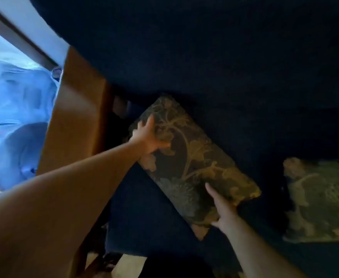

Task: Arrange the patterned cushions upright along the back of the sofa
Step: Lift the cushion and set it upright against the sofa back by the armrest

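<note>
A dark cushion with a gold floral pattern (192,161) leans tilted against the dark blue sofa back (204,57), at the sofa's left end. My left hand (147,135) lies flat on its upper left corner, fingers spread. My right hand (223,209) grips its lower edge, thumb on the front face. A second patterned cushion (321,199) rests on the seat to the right, touched by neither hand. The picture is dim and blurred.
A brown wooden armrest (74,121) bounds the sofa on the left. Beyond it lie pale blue cloth (14,97) and a bright window area. The dark blue seat (144,217) runs below the cushion; light floor (128,263) shows at the bottom.
</note>
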